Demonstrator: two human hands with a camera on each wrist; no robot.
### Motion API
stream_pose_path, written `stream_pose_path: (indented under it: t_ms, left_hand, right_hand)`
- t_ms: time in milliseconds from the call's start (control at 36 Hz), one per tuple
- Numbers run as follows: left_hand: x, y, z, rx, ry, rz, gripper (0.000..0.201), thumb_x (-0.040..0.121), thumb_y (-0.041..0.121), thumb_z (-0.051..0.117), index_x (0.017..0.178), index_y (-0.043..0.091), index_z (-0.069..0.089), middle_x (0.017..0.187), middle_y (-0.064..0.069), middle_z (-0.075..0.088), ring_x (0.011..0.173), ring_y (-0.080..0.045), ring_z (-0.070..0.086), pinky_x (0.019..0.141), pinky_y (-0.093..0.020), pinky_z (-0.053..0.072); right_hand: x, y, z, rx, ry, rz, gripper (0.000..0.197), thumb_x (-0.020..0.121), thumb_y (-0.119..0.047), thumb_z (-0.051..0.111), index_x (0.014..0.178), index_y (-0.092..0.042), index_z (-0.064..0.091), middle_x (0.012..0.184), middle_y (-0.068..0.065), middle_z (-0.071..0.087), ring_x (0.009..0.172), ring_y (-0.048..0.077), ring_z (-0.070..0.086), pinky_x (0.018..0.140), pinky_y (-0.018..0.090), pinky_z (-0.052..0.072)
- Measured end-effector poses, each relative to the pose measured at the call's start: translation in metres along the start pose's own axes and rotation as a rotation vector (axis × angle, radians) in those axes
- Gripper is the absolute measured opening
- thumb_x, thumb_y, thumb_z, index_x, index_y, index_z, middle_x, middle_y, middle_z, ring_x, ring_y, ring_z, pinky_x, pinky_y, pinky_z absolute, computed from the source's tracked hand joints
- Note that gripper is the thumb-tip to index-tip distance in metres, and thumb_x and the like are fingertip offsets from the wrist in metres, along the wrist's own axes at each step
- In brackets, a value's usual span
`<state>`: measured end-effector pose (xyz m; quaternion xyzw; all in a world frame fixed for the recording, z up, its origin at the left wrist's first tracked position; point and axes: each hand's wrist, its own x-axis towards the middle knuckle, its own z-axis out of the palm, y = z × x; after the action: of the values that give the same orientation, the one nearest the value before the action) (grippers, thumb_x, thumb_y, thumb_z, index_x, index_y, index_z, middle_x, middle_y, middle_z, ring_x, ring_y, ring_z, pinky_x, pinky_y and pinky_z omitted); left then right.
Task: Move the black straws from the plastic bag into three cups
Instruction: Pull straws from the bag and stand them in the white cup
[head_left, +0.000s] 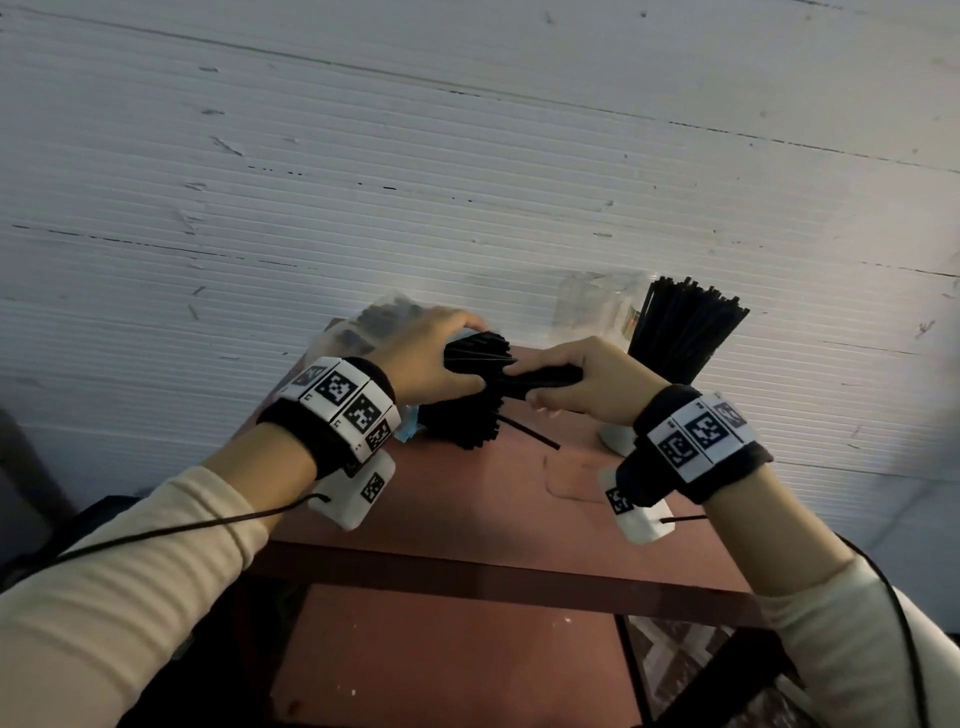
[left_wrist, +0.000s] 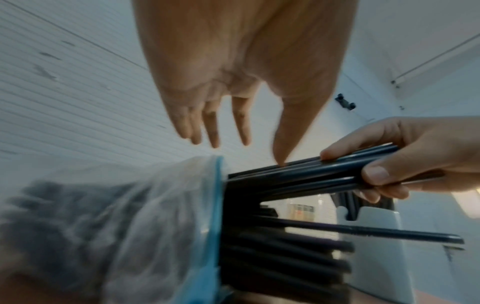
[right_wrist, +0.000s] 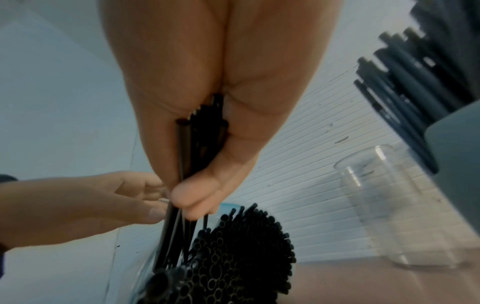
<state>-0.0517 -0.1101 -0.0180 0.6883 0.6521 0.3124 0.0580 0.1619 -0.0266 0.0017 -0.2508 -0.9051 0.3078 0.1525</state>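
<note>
On the red table (head_left: 467, 499), beside the plastic bag (left_wrist: 145, 216), my right hand (head_left: 587, 384) clenches black straws (left_wrist: 298, 176) half-drawn from it; my left hand (head_left: 415, 358), fingers straight, rests above; a grey cup (right_wrist: 457, 156) stands partly cut off.

A scuffed white ribbed wall (head_left: 467, 156) stands behind a reddish-brown table (head_left: 467, 493).

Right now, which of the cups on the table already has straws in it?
The grey cup at the table's far right: a fan of black straws stands in it. The clear cup beside it, nearer the wall, is empty.
</note>
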Motion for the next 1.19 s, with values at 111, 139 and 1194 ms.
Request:
stream_pose_path:
  t_ms: [111, 139, 1194]
  left_hand:
    - [0.014, 0.023, 0.016, 0.077, -0.156, 0.042, 0.071, 0.069, 0.034, 0.083, 0.132, 0.024, 0.051, 0.124, 0.009, 0.056, 0.114, -0.009, 0.052, 0.099, -0.027, 0.042]
    - [0.017, 0.026, 0.021, 0.101, -0.184, 0.043, 0.071, 0.066, 0.037, 0.084, 0.128, 0.026, 0.052, 0.12, 0.012, 0.056, 0.111, -0.008, 0.053, 0.096, -0.025, 0.042]
    - [0.039, 0.113, 0.074, -0.784, -0.106, -0.036, 0.016, 0.089, 0.025, 0.067, 0.077, 0.014, 0.064, 0.069, 0.007, 0.068, 0.07, -0.014, 0.066, 0.082, -0.031, 0.054]
  right_hand:
    - [-0.011, -0.001, -0.004, -0.047, 0.014, 0.005, 0.039, 0.085, -0.007, 0.069, 0.115, -0.033, 0.069, 0.083, 0.004, 0.074, 0.076, 0.014, 0.069, 0.09, 0.038, 0.054]
    - [-0.014, -0.002, -0.005, -0.062, 0.017, 0.0, 0.04, 0.084, -0.008, 0.069, 0.115, -0.034, 0.069, 0.085, 0.003, 0.074, 0.077, 0.015, 0.069, 0.09, 0.038, 0.054]
    - [-0.039, -0.043, -0.048, -0.177, 0.807, -0.339, 0.035, 0.085, -0.009, 0.056, 0.12, -0.012, 0.057, 0.116, -0.002, 0.059, 0.101, 0.005, 0.057, 0.089, 0.03, 0.052]
